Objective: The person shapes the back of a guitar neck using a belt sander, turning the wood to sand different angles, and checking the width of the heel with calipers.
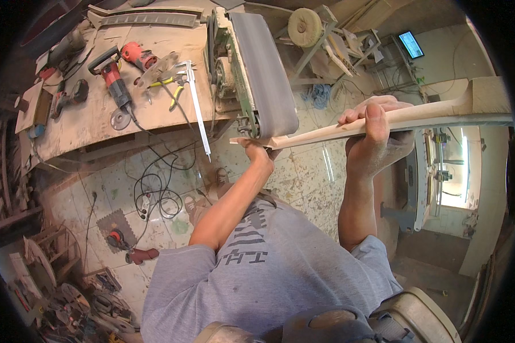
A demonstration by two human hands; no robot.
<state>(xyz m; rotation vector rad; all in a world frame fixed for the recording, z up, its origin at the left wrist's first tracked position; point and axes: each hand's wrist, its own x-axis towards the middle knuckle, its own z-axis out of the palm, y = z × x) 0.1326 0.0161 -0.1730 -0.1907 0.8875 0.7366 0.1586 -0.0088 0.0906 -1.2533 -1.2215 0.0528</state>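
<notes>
A long, pale, curved piece of wood (320, 132) stretches from the middle of the view to the right edge, with a wider block at its right end and a grey edge underneath. My left hand (256, 151) closes round its narrow left end, close under the belt sander (264, 74). The wood's top lies at the lower end of the grey belt; I cannot tell whether they touch. Farther along, my right hand (377, 127) grips the wood, its thumb over the near side and its fingers behind.
On the workbench (171, 51) at left lie a red angle grinder (115, 83), pliers (177, 97) and a long caliper (197, 108) jutting past the edge. Tangled cables (157, 191) and a red sander (117, 239) lie on the floor. A buffing wheel (304, 27) stands behind.
</notes>
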